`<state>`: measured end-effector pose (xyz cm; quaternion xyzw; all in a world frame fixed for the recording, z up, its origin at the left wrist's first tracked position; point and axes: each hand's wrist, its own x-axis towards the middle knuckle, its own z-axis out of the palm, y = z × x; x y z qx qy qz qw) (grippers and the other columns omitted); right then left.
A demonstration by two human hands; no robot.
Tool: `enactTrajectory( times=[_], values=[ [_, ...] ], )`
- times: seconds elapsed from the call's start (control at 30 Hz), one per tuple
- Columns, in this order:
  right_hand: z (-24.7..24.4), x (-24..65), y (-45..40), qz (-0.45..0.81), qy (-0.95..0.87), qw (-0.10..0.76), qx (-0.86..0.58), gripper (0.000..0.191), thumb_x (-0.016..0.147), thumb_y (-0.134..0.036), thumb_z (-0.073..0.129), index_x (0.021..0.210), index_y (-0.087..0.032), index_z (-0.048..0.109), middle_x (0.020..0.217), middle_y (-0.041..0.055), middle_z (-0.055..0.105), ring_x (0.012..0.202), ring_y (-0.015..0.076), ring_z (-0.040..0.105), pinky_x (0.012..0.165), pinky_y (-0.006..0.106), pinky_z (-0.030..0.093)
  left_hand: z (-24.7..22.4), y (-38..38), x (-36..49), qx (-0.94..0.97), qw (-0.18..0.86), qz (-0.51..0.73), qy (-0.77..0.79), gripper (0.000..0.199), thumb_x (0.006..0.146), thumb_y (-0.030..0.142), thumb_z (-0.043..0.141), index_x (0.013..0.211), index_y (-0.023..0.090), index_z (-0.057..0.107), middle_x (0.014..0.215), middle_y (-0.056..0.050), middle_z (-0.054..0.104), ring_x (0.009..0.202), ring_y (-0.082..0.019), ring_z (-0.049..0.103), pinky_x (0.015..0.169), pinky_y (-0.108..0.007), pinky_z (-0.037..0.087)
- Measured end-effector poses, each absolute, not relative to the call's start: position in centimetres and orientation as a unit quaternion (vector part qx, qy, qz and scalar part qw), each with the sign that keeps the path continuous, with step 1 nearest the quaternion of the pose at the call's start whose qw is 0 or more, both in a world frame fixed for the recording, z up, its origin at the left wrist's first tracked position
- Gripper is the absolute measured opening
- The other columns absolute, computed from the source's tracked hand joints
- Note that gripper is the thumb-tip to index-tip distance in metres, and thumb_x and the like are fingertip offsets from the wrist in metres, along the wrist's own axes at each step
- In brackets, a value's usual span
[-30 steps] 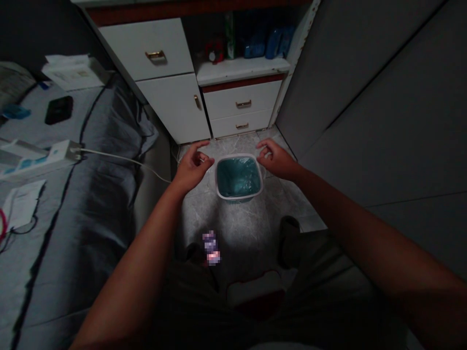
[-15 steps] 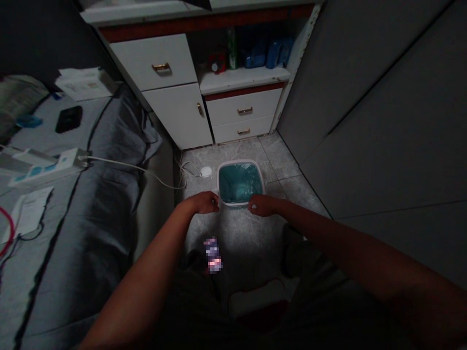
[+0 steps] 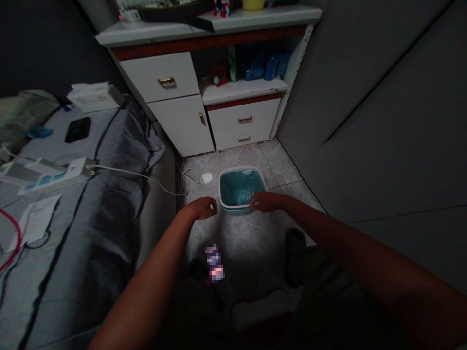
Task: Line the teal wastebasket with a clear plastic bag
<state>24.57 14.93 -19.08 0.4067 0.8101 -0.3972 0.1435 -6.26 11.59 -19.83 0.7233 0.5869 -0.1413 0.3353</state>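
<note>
A teal trash bin (image 3: 242, 210) with a pale rim stands upright on the floor, and a clear plastic liner glints inside it. My right hand (image 3: 265, 202) is closed at the front right part of the rim, its fingertips overlapping the edge; whether they pinch the rim or the liner is hard to see. Just left of the bin, my left hand (image 3: 205, 208) is curled, thumb and fingers forming a small ring with nothing visible in it. A narrow gap shows between that hand and the bin.
White drawers (image 3: 244, 114) stand behind the bin. A bed (image 3: 105, 204) on the left holds a power strip (image 3: 60, 175), whose cable runs down to a white charging puck (image 3: 207, 178) on the floor. A blurred-out phone-like object (image 3: 214, 263) lies near my feet. Grey panels (image 3: 394, 121) rise on the right.
The view has tilted up, showing more of the cabinet top. My left hand has drawn slightly away from the bin's rim. My right hand stays at the front right of the rim.
</note>
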Motion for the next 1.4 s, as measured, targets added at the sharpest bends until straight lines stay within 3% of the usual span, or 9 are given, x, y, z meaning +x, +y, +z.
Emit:
enactTrajectory(
  times=[0.1,0.37,0.53,0.67,0.77,0.87,1.07,1.23,1.4],
  values=[
    [-17.0,25.0,16.2,-0.439,0.789,0.105,0.417,0.035,0.096,-0.011,0.053,0.113,-0.014,0.083,0.082,0.0048,0.079,0.066,0.0144,0.074,0.064,0.02,0.052,-20.1,11.4,-5.9,0.712,0.315,-0.155,0.608,0.04,0.09,0.039,0.067,0.125,0.023,0.077,0.114,-0.01,0.081,0.1,-0.025,0.076,0.087,-0.03,0.054],
    [-12.1,25.4,18.9,-0.434,0.774,-0.064,0.457,0.029,0.09,-0.01,0.055,0.099,-0.014,0.082,0.08,0.0027,0.075,0.056,0.01,0.068,0.055,0.017,0.05,-20.7,9.9,-4.1,0.701,0.349,-0.169,0.598,0.075,0.095,0.04,0.064,0.166,0.023,0.044,0.12,-0.011,0.081,0.114,-0.029,0.076,0.1,-0.034,0.054],
    [-10.7,24.1,21.8,-0.385,0.77,-0.165,0.481,0.028,0.09,-0.01,0.053,0.096,-0.013,0.08,0.082,0.0029,0.075,0.051,0.0082,0.065,0.054,0.018,0.049,-21.2,9.3,-3.9,0.706,0.348,-0.203,0.582,0.083,0.097,0.039,0.061,0.173,0.024,0.03,0.136,-0.015,0.075,0.131,-0.033,0.069,0.107,-0.039,0.051],
    [-10.4,22.8,25.4,-0.325,0.776,-0.24,0.485,0.026,0.091,-0.016,0.055,0.099,-0.016,0.08,0.089,0.0028,0.076,0.052,0.0078,0.063,0.057,0.02,0.05,-21.5,9.1,-3.8,0.709,0.33,-0.209,0.587,0.082,0.094,0.041,0.063,0.171,0.028,0.035,0.158,-0.016,0.059,0.144,-0.035,0.059,0.11,-0.041,0.05],
    [-10.5,22.3,28.0,-0.28,0.783,-0.266,0.488,0.028,0.089,-0.016,0.057,0.106,-0.017,0.08,0.098,0.0045,0.077,0.064,0.012,0.068,0.072,0.026,0.058,-21.5,9.1,-3.7,0.704,0.32,-0.215,0.596,0.08,0.094,0.044,0.063,0.169,0.032,0.038,0.163,-0.014,0.054,0.146,-0.038,0.056,0.111,-0.045,0.05],
    [-11.0,22.3,30.1,-0.203,0.796,-0.286,0.494,0.035,0.085,-0.012,0.06,0.115,-0.018,0.078,0.118,0.009,0.075,0.1,0.0212,0.073,0.101,0.039,0.058,-21.5,9.2,-3.7,0.701,0.32,-0.218,0.599,0.076,0.096,0.043,0.059,0.169,0.033,0.039,0.162,-0.014,0.056,0.146,-0.038,0.056,0.112,-0.047,0.049],
    [-13.0,22.1,31.2,-0.154,0.79,-0.277,0.524,0.06,0.083,-0.014,0.065,0.143,-0.021,0.066,0.159,0.0146,0.048,0.147,0.0299,0.05,0.123,0.05,0.043,-21.5,9.3,-3.6,0.702,0.327,-0.199,0.601,0.072,0.096,0.042,0.059,0.165,0.033,0.045,0.144,-0.011,0.072,0.14,-0.034,0.062,0.11,-0.043,0.051],
    [-13.4,22.0,30.4,-0.165,0.783,-0.274,0.533,0.069,0.082,-0.016,0.066,0.151,-0.022,0.059,0.172,0.0152,0.028,0.145,0.0311,0.052,0.118,0.048,0.049,-22.2,9.8,-4.0,0.709,0.31,-0.148,0.616,0.065,0.095,0.04,0.059,0.159,0.03,0.049,0.128,-0.01,0.077,0.127,-0.029,0.07,0.104,-0.037,0.053],
    [-13.1,23.7,27.7,-0.115,0.777,-0.326,0.525,0.055,0.089,-0.016,0.059,0.142,-0.023,0.064,0.163,0.0131,0.043,0.119,0.0242,0.066,0.105,0.04,0.056,-23.5,10.9,-5.1,0.677,0.286,-0.078,0.673,0.06,0.101,0.04,0.053,0.159,0.029,0.044,0.139,-0.015,0.068,0.123,-0.027,0.071,0.103,-0.037,0.053]
  ],
)
